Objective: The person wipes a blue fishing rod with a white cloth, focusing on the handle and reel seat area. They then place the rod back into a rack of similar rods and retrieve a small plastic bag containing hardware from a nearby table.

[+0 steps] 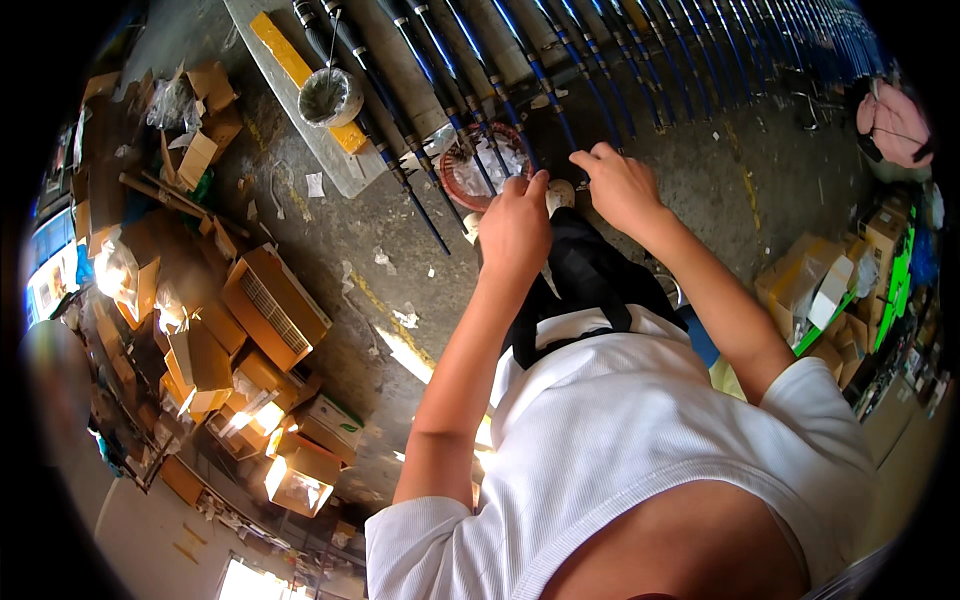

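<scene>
Blue-and-black fishing rods [515,45] lie side by side in a long row, their ends pointing toward me. My left hand [515,228] is closed, thumb against forefinger, right by the ends of two rods. What its fingers hold is hidden. To its right, my right hand [620,188] pinches with thumb and forefinger at the end of another rod; whether it grips the rod or something small there is unclear. Below the rods, just beyond my left hand, stands a red basket [447,181] with white scraps inside.
A grey bench [352,178] at the far left bears a yellow bar [278,48] and a small lined pot [330,98] with a stick in it. Cardboard boxes [275,305] pile up on the left, more boxes [800,275] on the right. Paper scraps litter the concrete floor [330,240].
</scene>
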A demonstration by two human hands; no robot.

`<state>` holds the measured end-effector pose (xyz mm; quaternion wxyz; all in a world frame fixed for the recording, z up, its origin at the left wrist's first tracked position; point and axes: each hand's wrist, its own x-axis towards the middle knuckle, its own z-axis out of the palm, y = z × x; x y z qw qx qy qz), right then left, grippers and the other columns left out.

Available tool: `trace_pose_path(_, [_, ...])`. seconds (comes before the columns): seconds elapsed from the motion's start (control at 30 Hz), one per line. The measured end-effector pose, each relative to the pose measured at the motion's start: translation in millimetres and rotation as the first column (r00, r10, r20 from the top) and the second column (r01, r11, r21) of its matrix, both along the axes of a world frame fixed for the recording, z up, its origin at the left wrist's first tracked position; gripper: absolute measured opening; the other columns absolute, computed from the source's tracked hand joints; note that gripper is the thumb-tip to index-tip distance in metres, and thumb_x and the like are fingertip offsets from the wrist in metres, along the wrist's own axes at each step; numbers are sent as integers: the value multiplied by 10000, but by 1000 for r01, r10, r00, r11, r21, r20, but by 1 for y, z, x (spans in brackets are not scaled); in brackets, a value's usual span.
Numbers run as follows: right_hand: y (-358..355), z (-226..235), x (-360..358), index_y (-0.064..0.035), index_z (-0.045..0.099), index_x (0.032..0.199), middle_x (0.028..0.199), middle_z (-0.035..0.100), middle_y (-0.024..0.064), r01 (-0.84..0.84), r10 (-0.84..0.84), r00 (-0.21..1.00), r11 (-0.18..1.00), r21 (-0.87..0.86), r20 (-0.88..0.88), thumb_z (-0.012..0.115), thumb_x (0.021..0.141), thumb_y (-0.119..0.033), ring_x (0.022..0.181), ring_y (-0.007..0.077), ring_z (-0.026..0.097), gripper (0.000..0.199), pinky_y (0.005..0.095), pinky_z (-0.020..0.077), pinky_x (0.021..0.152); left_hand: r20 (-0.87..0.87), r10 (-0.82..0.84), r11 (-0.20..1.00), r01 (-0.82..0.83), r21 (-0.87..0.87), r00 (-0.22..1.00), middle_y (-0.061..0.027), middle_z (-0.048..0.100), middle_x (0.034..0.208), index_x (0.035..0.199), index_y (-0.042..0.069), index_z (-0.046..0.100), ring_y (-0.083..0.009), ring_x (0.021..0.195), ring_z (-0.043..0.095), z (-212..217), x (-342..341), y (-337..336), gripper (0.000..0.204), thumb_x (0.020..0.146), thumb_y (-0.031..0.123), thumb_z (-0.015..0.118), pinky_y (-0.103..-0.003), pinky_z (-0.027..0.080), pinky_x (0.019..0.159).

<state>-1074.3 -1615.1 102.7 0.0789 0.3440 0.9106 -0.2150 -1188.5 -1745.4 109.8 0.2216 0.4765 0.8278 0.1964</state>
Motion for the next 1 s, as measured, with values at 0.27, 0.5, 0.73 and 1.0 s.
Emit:
trace_pose_path(0.27, [8,1,17,-115,678,1023,1044,653,114,-175,267,927,929,-326,264,540,763,-48,926,325,633,302,445,505,787,162,-66,992,82,-93,985,-161,619,893,998,64,655,-340,819,632,-29,30,6,231,820,73,509,-425,516,688])
trace_pose_path(0.5, [60,-17,-38,-120,653,1117,1076,638,100,-91,65,977,988,-123,-203,581,793,-95,969,319,614,332,426,498,823,71,89,966,-103,235,994,-185,586,1137,1146,62,595,-383,939,606,-32,-10,53,319,831,64,549,-441,511,759])
trace_pose_path(0.73, [29,17,12,-136,553,1155,1065,536,78,-282,281,959,950,-132,-25,747,704,-220,873,308,628,498,427,507,725,8,7,996,-6,-90,1000,-90,568,1155,1238,178,549,-319,969,605,-8,11,30,515,751,195,715,-399,511,772])
trace_pose_path(1.0, [9,-32,32,-55,561,909,912,548,82,-348,342,912,937,13,-228,691,737,-131,805,266,624,229,390,511,665,-171,-68,996,56,-70,983,-61,615,935,1040,141,620,-272,852,617,-45,30,32,241,806,195,642,-372,508,689])
